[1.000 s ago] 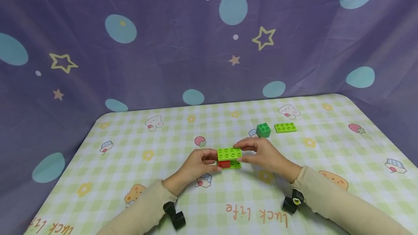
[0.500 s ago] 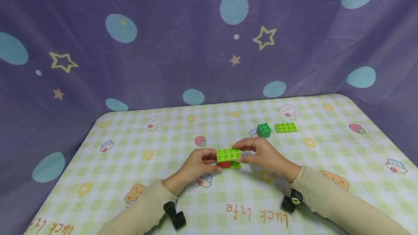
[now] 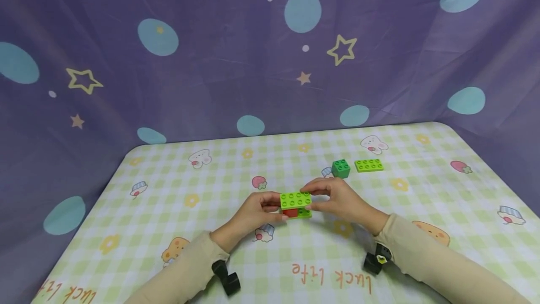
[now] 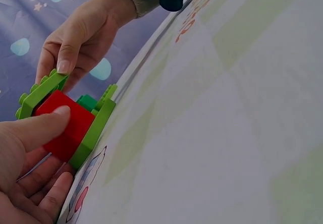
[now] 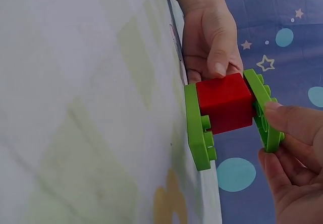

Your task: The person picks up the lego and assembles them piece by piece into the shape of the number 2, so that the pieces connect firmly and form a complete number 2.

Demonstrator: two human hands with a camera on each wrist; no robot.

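A red brick (image 3: 290,212) stands on the left part of a light green plate (image 3: 304,213) lying on the table. My left hand (image 3: 255,210) grips the red brick from the left; its thumb presses the near face in the left wrist view. Above the brick is a second light green plate (image 3: 295,200), tilted against the brick's top in the right wrist view. My right hand (image 3: 337,199) pinches this upper plate's right end between thumb and fingers. Whether the plate's left part is seated on the red studs, I cannot tell.
Behind my right hand stand a dark green brick (image 3: 341,169) and a loose light green plate (image 3: 369,165). A checked cloth with printed pictures covers the table (image 3: 202,257). A purple curtain (image 3: 211,83) hangs behind its far edge.
Very little differs. The upper plate and my right fingertips sit slightly further left and lower than a second ago; my left hand keeps its grip in the same place.
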